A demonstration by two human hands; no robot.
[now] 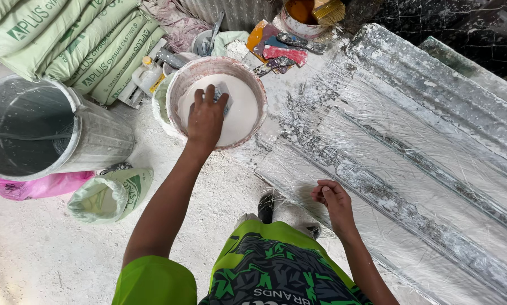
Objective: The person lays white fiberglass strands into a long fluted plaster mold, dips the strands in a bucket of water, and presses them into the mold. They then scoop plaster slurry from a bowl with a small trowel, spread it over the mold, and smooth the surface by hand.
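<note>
Our left hand [206, 117] grips a scraper [222, 93] in the plaster bowl [177, 85] at 11 o'clock while our right hand [333, 199], loosely curled and empty, rests on the mould [434, 141] at 3 o'clock; overloading could slop plaster onto the floor [39, 254].

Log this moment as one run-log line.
left hand: in bucket of white plaster, on pale scraper | right hand: loosely curled, resting on long fibre-covered mould

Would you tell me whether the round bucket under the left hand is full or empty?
Filled, well up toward the rim: the bucket holds smooth white mix, and the left hand presses a small scraper into it.
</note>
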